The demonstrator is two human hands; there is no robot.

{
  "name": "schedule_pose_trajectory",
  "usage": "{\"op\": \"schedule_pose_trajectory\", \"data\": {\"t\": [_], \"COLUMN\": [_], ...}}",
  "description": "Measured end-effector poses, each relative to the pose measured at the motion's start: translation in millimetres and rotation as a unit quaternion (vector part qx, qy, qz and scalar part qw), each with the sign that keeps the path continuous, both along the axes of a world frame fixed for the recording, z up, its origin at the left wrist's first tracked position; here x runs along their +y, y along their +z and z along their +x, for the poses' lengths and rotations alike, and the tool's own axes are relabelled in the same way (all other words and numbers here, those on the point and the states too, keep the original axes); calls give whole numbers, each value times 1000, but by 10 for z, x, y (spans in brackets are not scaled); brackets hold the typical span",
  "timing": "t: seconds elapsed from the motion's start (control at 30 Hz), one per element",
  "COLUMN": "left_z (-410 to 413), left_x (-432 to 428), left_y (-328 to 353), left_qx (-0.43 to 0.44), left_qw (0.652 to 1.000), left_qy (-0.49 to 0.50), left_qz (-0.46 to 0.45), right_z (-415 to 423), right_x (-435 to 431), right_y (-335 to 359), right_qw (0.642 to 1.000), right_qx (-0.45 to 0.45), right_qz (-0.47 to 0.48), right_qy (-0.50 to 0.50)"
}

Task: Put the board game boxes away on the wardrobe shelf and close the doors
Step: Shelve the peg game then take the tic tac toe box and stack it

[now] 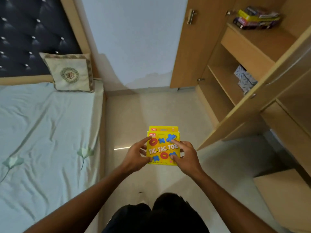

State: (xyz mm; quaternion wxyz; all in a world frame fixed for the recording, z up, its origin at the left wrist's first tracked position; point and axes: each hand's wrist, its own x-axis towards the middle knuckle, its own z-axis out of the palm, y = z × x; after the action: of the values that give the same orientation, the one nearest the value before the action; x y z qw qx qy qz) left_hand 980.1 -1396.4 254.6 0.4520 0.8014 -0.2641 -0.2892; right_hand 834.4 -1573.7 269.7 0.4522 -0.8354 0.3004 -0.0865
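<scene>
A person stands between a bed (42, 125) and an open wardrobe, holding a yellow Tic Tac Toe box (162, 146) flat above the floor, left hand (137, 157) and right hand (186, 157) each pinching a side edge. Farther off, up to the right, a stack of game boxes (257, 18) already lies on the wardrobe shelf (262, 42). This box has yet to join them, and both wardrobe doors (193, 44) stand open, so closing them appears to remain.
</scene>
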Motion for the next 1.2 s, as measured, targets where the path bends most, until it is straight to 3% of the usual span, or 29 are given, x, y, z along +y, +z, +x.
{"op": "schedule_pose_trajectory", "data": {"t": [0.67,0.97,1.2], "left_z": [3791,4775,5136], "left_x": [-2990,-5156,-7109], "left_y": [225,218,585], "left_qx": [-11,-11,-1], "left_qw": [999,990,960], "left_qy": [-37,-139,-277], "left_qz": [21,-7,-46], "right_z": [3640,4324,4419], "right_x": [-2867,-4632,-6013], "right_y": [-51,-88,186], "right_qw": [997,983,947], "right_qx": [-56,-53,-93], "right_qz": [7,-21,-72], "right_qy": [-48,-172,-299]}}
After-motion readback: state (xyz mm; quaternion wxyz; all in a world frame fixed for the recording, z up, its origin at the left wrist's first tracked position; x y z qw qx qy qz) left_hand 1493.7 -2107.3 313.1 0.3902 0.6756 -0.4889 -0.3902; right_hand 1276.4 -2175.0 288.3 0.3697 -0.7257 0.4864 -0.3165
